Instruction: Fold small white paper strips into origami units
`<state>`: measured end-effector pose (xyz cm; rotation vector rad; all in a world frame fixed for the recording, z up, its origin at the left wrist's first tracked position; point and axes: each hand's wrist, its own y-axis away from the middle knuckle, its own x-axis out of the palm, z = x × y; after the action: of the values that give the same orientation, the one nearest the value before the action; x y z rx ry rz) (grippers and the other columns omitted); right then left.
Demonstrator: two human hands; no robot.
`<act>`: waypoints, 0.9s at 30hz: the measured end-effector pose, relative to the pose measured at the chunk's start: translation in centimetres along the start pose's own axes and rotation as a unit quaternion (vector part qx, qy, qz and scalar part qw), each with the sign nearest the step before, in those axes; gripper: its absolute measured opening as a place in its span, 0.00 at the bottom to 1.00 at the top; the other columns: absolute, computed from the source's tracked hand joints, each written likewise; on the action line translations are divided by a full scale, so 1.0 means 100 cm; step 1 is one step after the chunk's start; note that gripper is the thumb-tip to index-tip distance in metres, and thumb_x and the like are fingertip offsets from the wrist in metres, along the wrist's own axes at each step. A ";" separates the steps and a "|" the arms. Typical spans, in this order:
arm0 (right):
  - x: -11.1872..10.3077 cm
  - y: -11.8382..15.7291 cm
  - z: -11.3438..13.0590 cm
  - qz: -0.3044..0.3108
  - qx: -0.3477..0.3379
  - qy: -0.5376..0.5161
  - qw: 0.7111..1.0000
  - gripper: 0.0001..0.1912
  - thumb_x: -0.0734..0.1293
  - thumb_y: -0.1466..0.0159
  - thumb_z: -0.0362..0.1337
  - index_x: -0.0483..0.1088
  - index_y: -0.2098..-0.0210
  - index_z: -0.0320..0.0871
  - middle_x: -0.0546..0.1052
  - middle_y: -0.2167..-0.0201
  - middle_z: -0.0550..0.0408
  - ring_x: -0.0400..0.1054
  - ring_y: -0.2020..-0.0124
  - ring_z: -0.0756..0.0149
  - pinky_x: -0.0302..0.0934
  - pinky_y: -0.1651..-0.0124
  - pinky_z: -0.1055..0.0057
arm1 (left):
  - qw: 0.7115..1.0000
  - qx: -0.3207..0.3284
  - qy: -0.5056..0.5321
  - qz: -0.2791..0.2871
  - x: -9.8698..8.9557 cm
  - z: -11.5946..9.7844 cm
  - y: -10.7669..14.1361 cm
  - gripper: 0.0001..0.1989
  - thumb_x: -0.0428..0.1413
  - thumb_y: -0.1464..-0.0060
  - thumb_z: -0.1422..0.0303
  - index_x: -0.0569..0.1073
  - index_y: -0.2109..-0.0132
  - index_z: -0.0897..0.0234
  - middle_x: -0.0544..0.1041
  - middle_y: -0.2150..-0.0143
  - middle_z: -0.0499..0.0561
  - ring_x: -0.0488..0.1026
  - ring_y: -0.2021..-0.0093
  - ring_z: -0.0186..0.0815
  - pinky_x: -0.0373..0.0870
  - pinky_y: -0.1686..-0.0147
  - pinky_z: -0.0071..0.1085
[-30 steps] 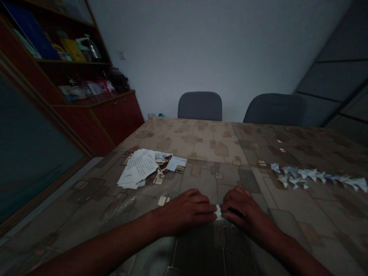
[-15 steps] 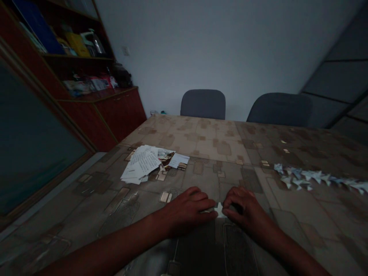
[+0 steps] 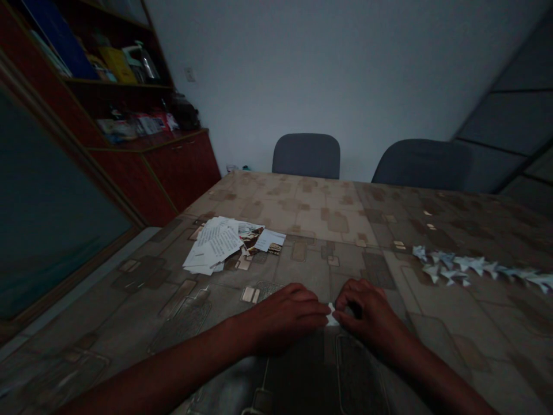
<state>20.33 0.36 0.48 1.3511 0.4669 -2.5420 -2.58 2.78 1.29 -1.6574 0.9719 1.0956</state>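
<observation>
A small white folded paper star [image 3: 332, 317] lies at the table's near middle, partly covered by fingers of both hands. From the left, my left hand [image 3: 290, 316] has its fingers together, tips closed on the star's left side. My right hand [image 3: 362, 305] pinches the star's right side between thumb and curled forefinger. Farther off to the right lies a row of folded paper stars [image 3: 477, 265], whitish and pointed. Left of my hands rests a loose pile of printed paper pieces [image 3: 216, 245].
A patterned cloth covers the table [image 3: 268, 190]. Two grey chairs [image 3: 306, 155] stand behind its far edge, against a pale wall. At the left is a reddish wooden cabinet [image 3: 181, 173] with filled shelves.
My left fingers have slid slightly right and closed over more of the star, so less of it shows. My right hand keeps its pinch. The view has shifted a little.
</observation>
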 end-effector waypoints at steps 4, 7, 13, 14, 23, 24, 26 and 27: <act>0.000 0.000 -0.001 0.001 -0.001 0.007 1.000 0.07 0.70 0.45 0.28 0.70 0.74 0.46 0.73 0.73 0.56 0.66 0.67 0.60 0.54 0.62 0.63 | 1.000 -0.002 -0.002 -0.007 0.002 0.000 0.001 0.12 0.50 0.37 0.75 0.68 0.47 0.63 0.76 0.48 0.51 0.70 0.51 0.37 0.60 0.49 0.36; 0.000 0.000 0.000 0.004 0.000 0.010 1.000 0.06 0.70 0.45 0.28 0.71 0.74 0.46 0.73 0.73 0.56 0.66 0.67 0.60 0.54 0.62 0.63 | 0.999 0.005 -0.033 -0.019 0.004 -0.001 0.000 0.11 0.48 0.35 0.73 0.69 0.48 0.62 0.77 0.49 0.51 0.71 0.54 0.36 0.60 0.50 0.37; -0.002 0.001 0.003 0.018 0.028 0.006 0.999 0.05 0.68 0.44 0.29 0.70 0.72 0.46 0.74 0.70 0.56 0.66 0.64 0.59 0.53 0.59 0.62 | 0.999 -0.020 -0.030 -0.023 0.010 -0.005 -0.002 0.09 0.47 0.33 0.71 0.71 0.51 0.61 0.76 0.50 0.50 0.70 0.55 0.35 0.59 0.49 0.36; -0.003 0.001 0.003 0.017 0.033 0.001 0.999 0.05 0.67 0.44 0.29 0.70 0.71 0.46 0.74 0.69 0.56 0.66 0.63 0.59 0.54 0.59 0.62 | 0.999 -0.026 -0.029 -0.021 0.010 -0.005 -0.002 0.09 0.47 0.34 0.71 0.71 0.52 0.61 0.76 0.50 0.50 0.70 0.55 0.35 0.58 0.49 0.36; -0.003 0.004 -0.004 -0.015 0.059 -0.035 0.998 0.03 0.64 0.41 0.33 0.69 0.68 0.46 0.74 0.67 0.54 0.65 0.60 0.55 0.54 0.56 0.58 | 0.998 -0.031 -0.041 -0.032 0.007 -0.010 0.002 0.11 0.52 0.37 0.72 0.69 0.49 0.60 0.75 0.49 0.52 0.68 0.53 0.37 0.57 0.47 0.39; -0.001 0.005 -0.003 -0.023 0.062 -0.037 0.997 0.02 0.64 0.41 0.34 0.68 0.67 0.46 0.74 0.66 0.53 0.65 0.60 0.55 0.54 0.57 0.58 | 0.998 -0.033 -0.040 -0.034 0.007 -0.010 0.002 0.11 0.53 0.38 0.73 0.69 0.49 0.60 0.75 0.49 0.52 0.68 0.53 0.37 0.57 0.47 0.38; 0.003 0.006 0.000 -0.044 0.072 -0.024 0.996 0.03 0.66 0.43 0.34 0.68 0.67 0.46 0.74 0.66 0.53 0.65 0.60 0.53 0.54 0.57 0.58 | 0.998 -0.035 -0.039 -0.037 0.008 -0.010 0.002 0.12 0.53 0.39 0.73 0.69 0.49 0.60 0.74 0.49 0.52 0.68 0.54 0.37 0.58 0.48 0.38; 0.005 0.006 0.001 -0.051 0.076 -0.016 0.996 0.05 0.67 0.44 0.33 0.68 0.68 0.46 0.73 0.66 0.53 0.65 0.61 0.53 0.54 0.57 0.57 | 0.998 -0.038 -0.041 -0.038 0.010 -0.010 0.002 0.12 0.53 0.38 0.73 0.69 0.49 0.60 0.74 0.50 0.52 0.68 0.54 0.37 0.58 0.47 0.38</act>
<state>20.17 -0.26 0.04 1.3670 0.3521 -2.7280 -2.24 1.68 0.53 -1.6820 0.8177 1.1526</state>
